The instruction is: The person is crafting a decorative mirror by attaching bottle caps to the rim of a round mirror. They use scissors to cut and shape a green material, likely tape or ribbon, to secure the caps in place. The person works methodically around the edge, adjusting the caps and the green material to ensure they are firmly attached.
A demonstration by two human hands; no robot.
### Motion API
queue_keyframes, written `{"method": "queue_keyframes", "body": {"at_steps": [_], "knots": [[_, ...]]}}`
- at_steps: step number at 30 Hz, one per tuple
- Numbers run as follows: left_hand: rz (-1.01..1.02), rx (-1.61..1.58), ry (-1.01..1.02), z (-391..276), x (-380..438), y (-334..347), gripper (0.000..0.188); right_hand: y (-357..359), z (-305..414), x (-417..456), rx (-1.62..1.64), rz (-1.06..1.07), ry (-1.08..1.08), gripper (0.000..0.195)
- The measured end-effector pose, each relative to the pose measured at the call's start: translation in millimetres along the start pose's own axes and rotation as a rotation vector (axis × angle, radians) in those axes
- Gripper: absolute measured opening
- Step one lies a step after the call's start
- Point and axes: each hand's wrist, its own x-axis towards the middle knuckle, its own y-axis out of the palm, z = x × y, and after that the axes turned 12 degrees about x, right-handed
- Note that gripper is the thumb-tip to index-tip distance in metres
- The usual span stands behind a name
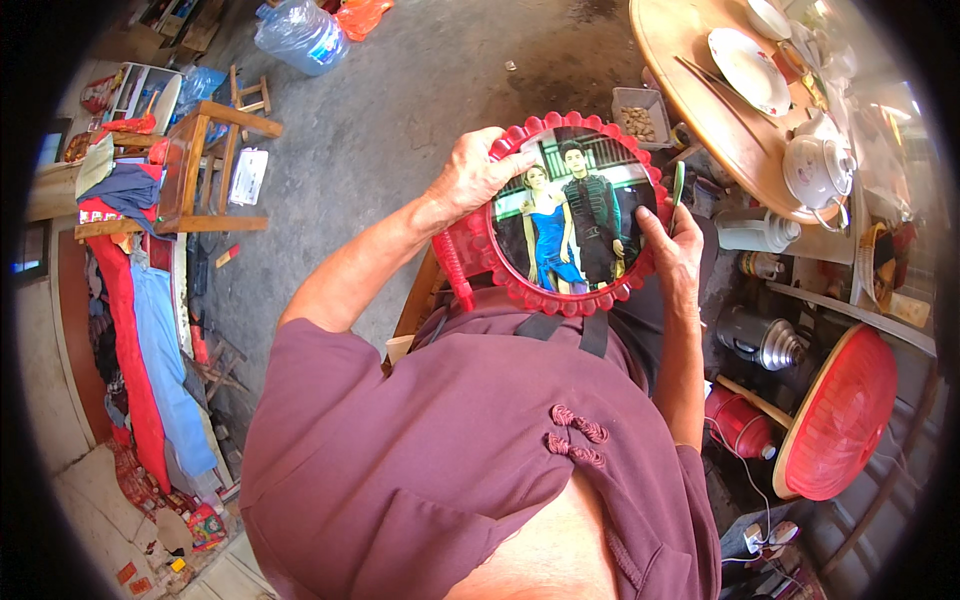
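A round red plastic-framed table mirror (574, 225), with a scalloped rim, is held above my lap. Its visible side carries a glossy picture of two people, one in a blue dress. A red plastic stand (459, 259) juts from its left side. My left hand (476, 169) grips the upper left rim, thumb over the picture. On the right rim, my right hand (679, 244) has its thumb on the picture's edge. A slim green-edged object (679, 184) sticks up from between the right fingers; its lower part is hidden.
A wooden table (675, 82) at upper right bears a plate (750, 71) and a teapot (817, 165). Below it are a plastic box (641, 101) and vacuum flasks (757, 337). A red cover (840, 412) leans at right. Wooden stools (187, 172) and a water bottle (300, 37) stand left.
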Motion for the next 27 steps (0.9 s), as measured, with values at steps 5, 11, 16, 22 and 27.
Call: {"method": "queue_keyframes", "body": {"at_steps": [5, 11, 16, 22, 27], "knots": [[0.116, -0.189, -0.073, -6, -5, -6, 0.036, 6, 3, -9, 0.062, -0.060, 0.047, 0.027], [0.205, -0.052, -0.064, -18, -12, -18, 0.051, 4, -1, -6, 0.034, -0.057, 0.065, 0.028], [0.174, 0.102, -0.065, -19, -11, -23, 0.052, 7, -6, -6, 0.021, -0.080, 0.021, 0.026], [0.164, 0.016, -0.062, -12, -10, -26, 0.049, 12, -13, -3, 0.074, -0.086, 0.007, 0.024], [0.007, 0.242, 0.010, -15, -9, -23, 0.047, 16, -18, 4, 0.116, -0.087, -0.020, 0.024]]}}
